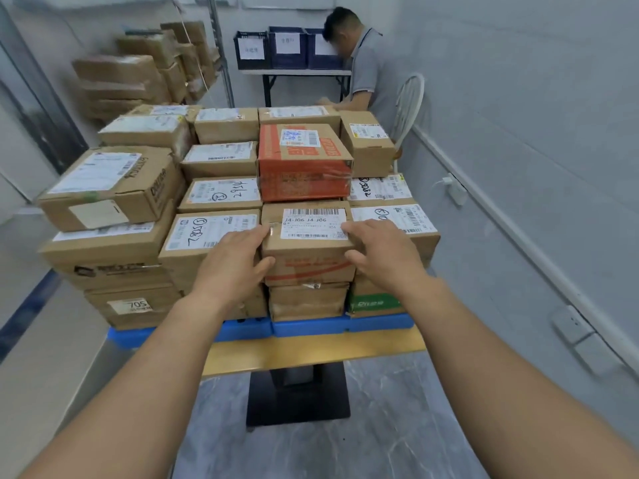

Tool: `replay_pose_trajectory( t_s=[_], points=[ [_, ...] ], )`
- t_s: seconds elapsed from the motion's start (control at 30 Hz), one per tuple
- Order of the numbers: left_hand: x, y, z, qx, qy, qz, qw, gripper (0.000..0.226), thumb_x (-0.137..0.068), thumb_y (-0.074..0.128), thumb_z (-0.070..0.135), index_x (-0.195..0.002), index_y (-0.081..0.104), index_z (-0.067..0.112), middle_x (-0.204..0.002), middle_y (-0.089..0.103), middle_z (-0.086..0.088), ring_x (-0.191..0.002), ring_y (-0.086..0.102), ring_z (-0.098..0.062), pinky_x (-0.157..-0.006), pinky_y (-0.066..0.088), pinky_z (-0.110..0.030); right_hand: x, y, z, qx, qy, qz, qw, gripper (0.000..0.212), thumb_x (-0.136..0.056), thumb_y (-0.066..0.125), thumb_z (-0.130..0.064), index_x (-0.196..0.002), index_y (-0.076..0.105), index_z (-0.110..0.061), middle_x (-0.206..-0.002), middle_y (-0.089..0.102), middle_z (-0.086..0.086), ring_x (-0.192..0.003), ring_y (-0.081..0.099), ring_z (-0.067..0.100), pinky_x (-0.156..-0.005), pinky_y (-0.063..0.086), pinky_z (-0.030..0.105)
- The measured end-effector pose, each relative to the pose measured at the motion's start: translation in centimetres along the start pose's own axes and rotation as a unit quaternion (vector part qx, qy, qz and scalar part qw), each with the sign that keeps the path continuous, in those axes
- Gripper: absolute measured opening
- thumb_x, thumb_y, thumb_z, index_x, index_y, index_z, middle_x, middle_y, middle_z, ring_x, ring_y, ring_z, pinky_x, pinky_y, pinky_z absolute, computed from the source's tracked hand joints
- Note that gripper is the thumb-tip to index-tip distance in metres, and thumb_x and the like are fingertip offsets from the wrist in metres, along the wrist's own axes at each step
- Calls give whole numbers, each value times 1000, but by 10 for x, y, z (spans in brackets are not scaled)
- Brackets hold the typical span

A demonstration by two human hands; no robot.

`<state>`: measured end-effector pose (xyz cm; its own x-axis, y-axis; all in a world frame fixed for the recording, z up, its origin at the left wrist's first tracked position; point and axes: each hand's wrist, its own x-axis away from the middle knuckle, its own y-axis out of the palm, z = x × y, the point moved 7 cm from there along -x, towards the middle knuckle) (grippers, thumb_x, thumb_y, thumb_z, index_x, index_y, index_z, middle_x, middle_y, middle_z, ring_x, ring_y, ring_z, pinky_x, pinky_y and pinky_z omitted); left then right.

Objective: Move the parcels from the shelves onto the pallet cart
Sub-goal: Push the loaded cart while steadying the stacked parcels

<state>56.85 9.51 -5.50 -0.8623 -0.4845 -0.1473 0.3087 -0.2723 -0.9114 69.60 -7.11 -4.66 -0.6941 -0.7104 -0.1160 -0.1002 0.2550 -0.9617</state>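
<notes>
Seating a parcel [307,236] on the loaded pallet [311,327]: the parcel tops the middle column at the pallet's near edge, touching its neighbours on both sides and meeting the red box [304,164] behind. The left hand [235,257] and right hand [383,250] clasp its two near corners, fingers curled over the top face and thumbs pressed to the front. This symmetric hold keeps the box level and probably lets it be squared flush with the row. Boxes stand tight together with labels upward, likely so that the load rides steadily on the cart [311,350] and can be read at a glance. More parcels lie on the shelves [138,81] beyond the far left corner; a second person [370,70] stands at the far edge
</notes>
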Motion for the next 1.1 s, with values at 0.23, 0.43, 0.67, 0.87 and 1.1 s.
replay_pose_trajectory(
  t_s=[0.23,0.43,0.67,0.87,1.1],
  points=[
    [1,2,6,4,-30,0,1000,69,-91,58,36,-150,23,25,-154,28,2,-141,23,-18,-113,24,-36,1,-5,8,-3,-42,-7,999,49,-94,55,-31,-140,41,-25,-139,45,0,-127,36,22,-103,32,35],
    [-1,2,84,23,56,76,995,67,-90,59,40,-148,28,28,-156,22,6,-143,14,-11,-117,11,-30,8,-40,75,-61,4,43,997,69,-86,65,-34,-147,34,-25,-153,29,2,-140,23,22,-113,27,42],
    [-30,49,136,-108,107,-36,988,71,-91,58,38,-150,18,29,-159,12,3,-146,6,-15,-118,4,-31,1,-28,137,-207,39,-58,976,85,-81,74,-21,-150,26,-31,-152,29,7,-143,21,22,-110,26,37],
    [-43,62,135,-167,68,-60,982,56,-94,53,32,-146,32,28,-160,9,3,-146,8,-19,-117,7,-32,-10,-10,146,-232,2,-95,968,56,-92,61,-19,-144,42,-27,-143,42,1,-127,44,19,-97,33,24],
    [-44,59,136,-144,45,-29,988,53,-89,62,30,-139,45,25,-157,22,3,-144,16,-18,-115,11,-29,-8,-19,149,-216,-35,-67,974,41,-98,50,-19,-139,50,-19,-127,54,4,-116,50,20,-85,35,24]
  ],
)
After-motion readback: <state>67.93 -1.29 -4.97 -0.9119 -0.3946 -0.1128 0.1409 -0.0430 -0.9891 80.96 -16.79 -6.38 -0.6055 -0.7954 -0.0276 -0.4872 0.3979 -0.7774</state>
